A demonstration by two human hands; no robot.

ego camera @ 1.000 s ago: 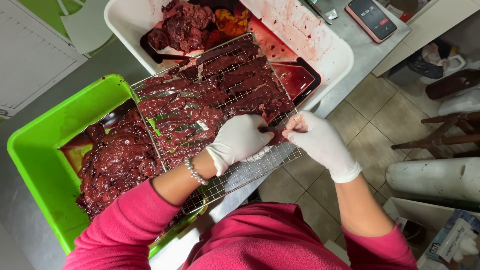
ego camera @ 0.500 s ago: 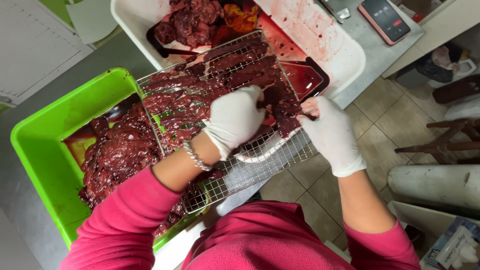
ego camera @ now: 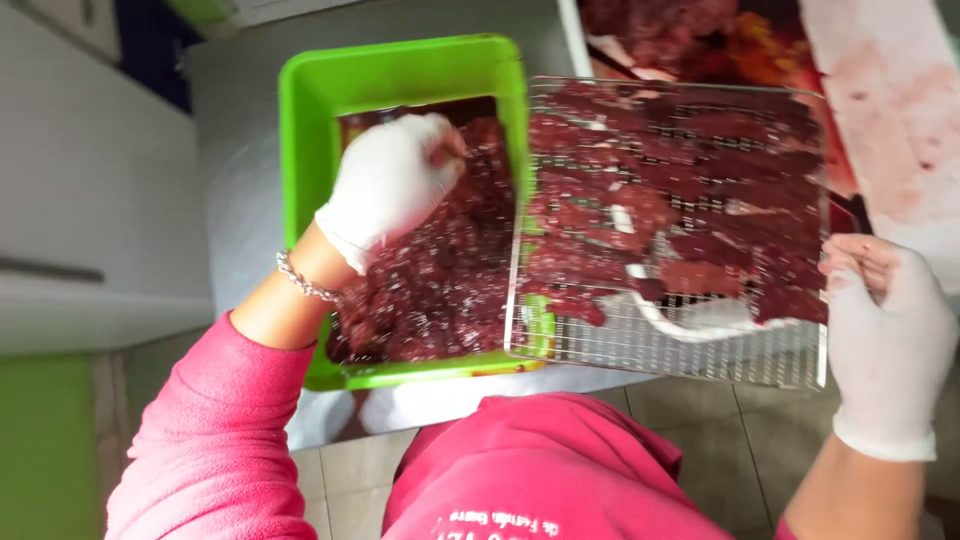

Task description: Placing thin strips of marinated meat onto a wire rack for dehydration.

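Two gloved hands are at work over raw meat. The left hand (ego camera: 388, 185), in a white glove, reaches down into the green plastic tub (ego camera: 310, 130) on the left and its curled fingers (ego camera: 445, 150) close on the marinated meat pile (ego camera: 440, 280) at the far part of the tub; whether a single strip is already pinched between them cannot be told, because the fingertips are sunk into the meat. A beaded bracelet (ego camera: 300, 280) sits on this wrist, just above the pink sleeve (ego camera: 215, 440). The right hand (ego camera: 890, 330), also in a white glove, holds the wire rack (ego camera: 690, 350) by its right edge, with the fingers bent around the frame. The rack lies partly over the right rim of the tub and partly over the white tray (ego camera: 890, 120) at the far right. Dark red meat strips (ego camera: 690, 200) cover the far and middle part of the rack, lying flat and close beside each other, while the near rows of the grid are bare. The white tray is stained with red juice. Under the near edge of the rack a tiled floor (ego camera: 700, 420) is visible
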